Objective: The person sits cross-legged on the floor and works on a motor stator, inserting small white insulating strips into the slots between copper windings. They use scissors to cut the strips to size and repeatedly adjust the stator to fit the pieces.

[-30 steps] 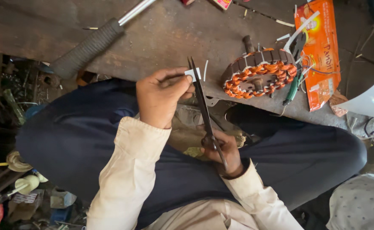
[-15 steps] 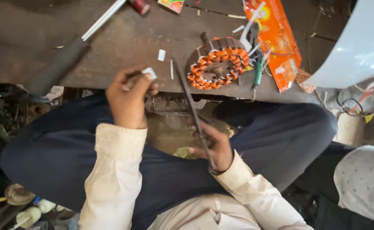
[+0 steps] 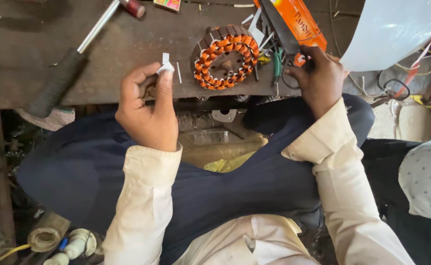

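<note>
My left hand [image 3: 146, 110] pinches a small white paper slip [image 3: 165, 66] between thumb and forefinger at the workbench's near edge. My right hand [image 3: 318, 78] grips the handles of black scissors [image 3: 279, 27], whose blades lie over an orange packet [image 3: 301, 22] at the right of the bench. Between my hands sits a round motor stator with orange copper windings [image 3: 223, 56]. White paper strips [image 3: 254, 27] lie around the stator.
A long tool with a black grip and metal shaft [image 3: 73, 61] lies on the dark workbench [image 3: 24, 44] at the left. A white plastic sheet [image 3: 392, 29] hangs at upper right. Green-handled pliers [image 3: 277, 61] lie beside the stator. Clutter and wire spools [image 3: 43, 239] fill the floor.
My right hand carried the scissors from over my lap up to the bench's right side. My left hand still holds the paper slip, now lower by the bench edge.
</note>
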